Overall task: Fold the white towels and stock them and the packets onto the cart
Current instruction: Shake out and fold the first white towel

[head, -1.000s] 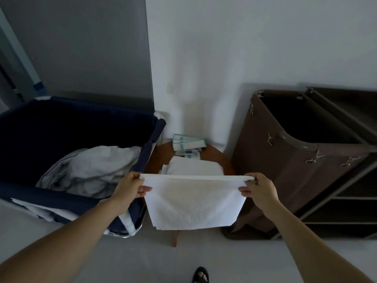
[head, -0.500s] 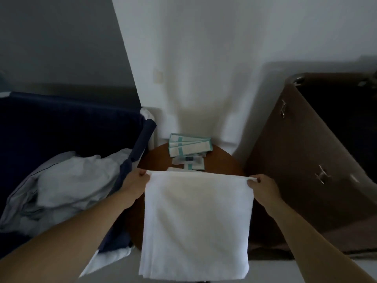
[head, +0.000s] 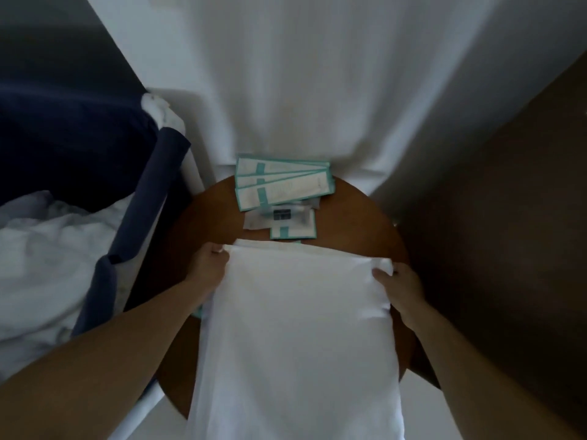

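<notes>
Near field: white towel (head: 295, 328), folded into a long panel, lay lengthwise over the round brown desk (head: 359, 217). Its near end ran past the desk's near edge and out of the bottom of the frame. Both bare forearms entered from the near corners.

Left hand (head: 208, 268): fingers curled round the towel's far-left corner, gripping it. Right hand (head: 398, 287): thumb on top, pinching the far-right corner, cloth bunched at the grip. The far edge was stretched between the two hands, about mid-desk. Could not tell whether that edge touched the desk top. A small teal corner showed at the towel's left edge, beside the left forearm; item not identifiable.

Just beyond the far edge of the towel: small packets (head: 292, 222), white with teal trim, one bearing a dark label. Print too blurred to read. Farther, at the desk's far rim: long packets (head: 282, 185), white with teal borders and a teal band, fanned in an overlapping stack. No brand or wording legible.

Left of the desk: navy hamper (head: 139, 198) holding crumpled white linen (head: 54, 249). Right of the desk: brown cart bag (head: 492, 217), dark and without detail. Far: white wall (head: 301, 74).
</notes>
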